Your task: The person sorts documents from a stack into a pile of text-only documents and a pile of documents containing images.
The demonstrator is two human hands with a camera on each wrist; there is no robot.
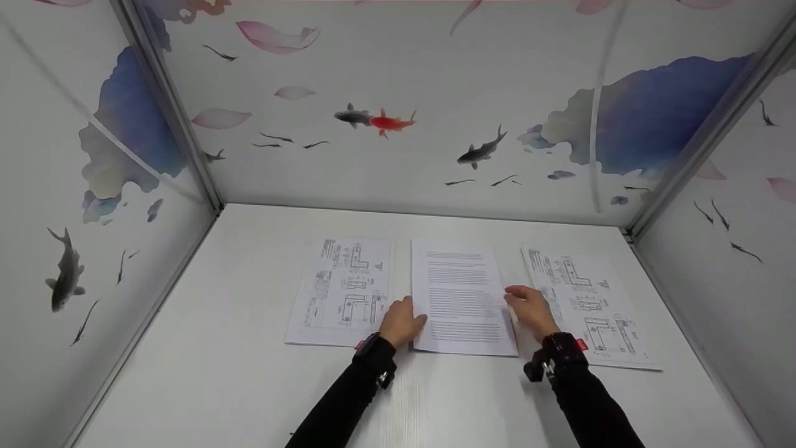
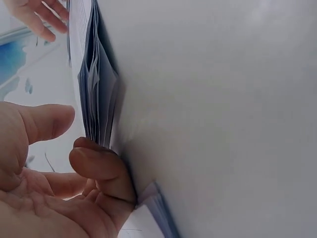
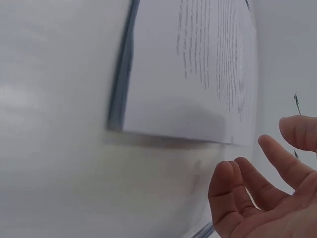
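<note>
A stack of printed text sheets (image 1: 463,295) lies in the middle of the white table, its layered, partly fanned edge (image 2: 96,94) showing in the left wrist view. My left hand (image 1: 402,322) is at the stack's left side, bent fingers (image 2: 106,171) against the paper edges and thumb held apart. At the right side is my right hand (image 1: 532,309), its fingers (image 3: 225,186) loosely bent beside the stack and the thumb spread away. Neither hand pinches the paper.
One stack of technical drawings (image 1: 339,292) lies left of the text sheets, another stack of drawings (image 1: 594,311) to the right. White panels printed with fish and petals, such as the back wall (image 1: 429,74), enclose the table (image 1: 186,373) on three sides.
</note>
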